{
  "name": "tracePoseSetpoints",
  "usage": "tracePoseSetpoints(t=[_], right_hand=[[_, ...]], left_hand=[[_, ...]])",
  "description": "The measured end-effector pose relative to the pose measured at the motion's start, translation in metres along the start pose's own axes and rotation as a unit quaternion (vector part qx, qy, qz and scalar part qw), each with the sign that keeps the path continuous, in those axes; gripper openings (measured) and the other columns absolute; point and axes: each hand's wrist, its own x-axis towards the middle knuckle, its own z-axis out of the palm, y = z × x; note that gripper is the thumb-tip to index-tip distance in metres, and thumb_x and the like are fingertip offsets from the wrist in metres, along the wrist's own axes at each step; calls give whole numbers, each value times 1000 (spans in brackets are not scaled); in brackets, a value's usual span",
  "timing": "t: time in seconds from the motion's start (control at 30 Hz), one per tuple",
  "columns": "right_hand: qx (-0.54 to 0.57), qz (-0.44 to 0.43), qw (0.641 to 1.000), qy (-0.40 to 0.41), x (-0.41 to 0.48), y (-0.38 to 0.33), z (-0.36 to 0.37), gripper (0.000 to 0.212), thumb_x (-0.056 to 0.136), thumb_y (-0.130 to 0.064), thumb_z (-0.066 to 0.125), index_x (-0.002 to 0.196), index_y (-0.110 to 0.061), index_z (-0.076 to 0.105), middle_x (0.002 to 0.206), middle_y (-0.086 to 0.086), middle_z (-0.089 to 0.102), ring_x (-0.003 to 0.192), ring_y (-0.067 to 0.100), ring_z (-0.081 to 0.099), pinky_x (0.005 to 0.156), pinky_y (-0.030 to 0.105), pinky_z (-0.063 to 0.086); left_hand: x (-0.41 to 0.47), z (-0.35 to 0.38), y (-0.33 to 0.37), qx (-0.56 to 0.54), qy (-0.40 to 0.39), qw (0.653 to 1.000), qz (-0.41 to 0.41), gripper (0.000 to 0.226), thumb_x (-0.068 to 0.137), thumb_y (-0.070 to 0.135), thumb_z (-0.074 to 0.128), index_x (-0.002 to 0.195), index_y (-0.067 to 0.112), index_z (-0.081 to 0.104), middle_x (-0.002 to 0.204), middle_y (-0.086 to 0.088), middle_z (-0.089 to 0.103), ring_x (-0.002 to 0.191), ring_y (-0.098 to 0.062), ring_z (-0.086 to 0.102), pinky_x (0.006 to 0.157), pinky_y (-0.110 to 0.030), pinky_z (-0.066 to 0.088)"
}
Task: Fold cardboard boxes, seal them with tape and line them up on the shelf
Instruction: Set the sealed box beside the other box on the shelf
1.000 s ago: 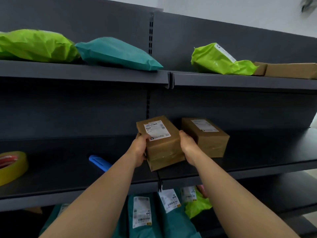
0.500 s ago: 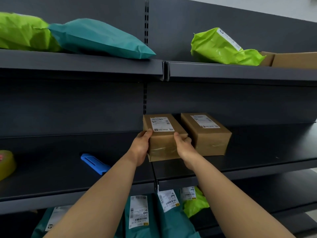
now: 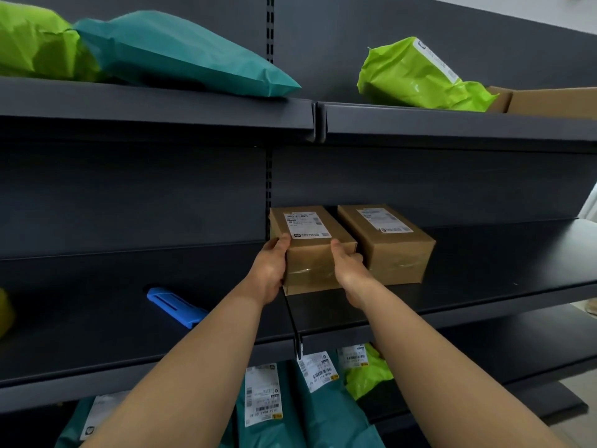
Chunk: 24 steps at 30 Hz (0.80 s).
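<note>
A taped brown cardboard box (image 3: 310, 257) with a white label lies on the dark middle shelf (image 3: 452, 292). My left hand (image 3: 269, 270) grips its left side, thumb on top. My right hand (image 3: 347, 266) grips its right front corner, fingers in the narrow gap beside it. A second taped, labelled box (image 3: 391, 244) lies just to the right, parallel to the first, both near the back panel.
A blue box cutter (image 3: 174, 305) lies on the middle shelf to the left, a yellow tape roll (image 3: 5, 312) at the far left edge. Green and teal mailer bags and an open cardboard box (image 3: 549, 101) fill the top shelf; more labelled bags sit below.
The box has gone from tilted in the air to flat on the shelf, pushed back beside the second box. Both hands stayed on it.
</note>
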Motion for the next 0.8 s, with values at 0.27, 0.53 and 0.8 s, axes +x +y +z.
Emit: tracePoseSetpoints(t=[0.27,0.53,0.8], right_hand=[[-17,25,999,29,-9,-6,5,77,96,-60,32,152,-10,14,150,14,33,132,34,37,106,42,33],[-37,16,998,46,-48,-9,4,76,97,-59,31,154,-13,10,155,13,26,137,36,33,109,46,31],[-52,-83,993,60,-109,0,4,76,99,-55,31,154,-9,5,160,10,19,142,31,28,110,37,28]], left_hand=[[-14,6,8,57,20,998,-5,46,103,45,38,136,15,47,110,-7,63,92,-23,62,79,-39,54],[-52,-11,15,105,18,994,0,38,102,35,46,135,14,50,115,-2,61,89,-15,57,63,-28,40],[-112,-41,29,105,-35,993,43,46,99,32,52,141,15,44,122,-4,63,109,-21,62,97,-41,49]])
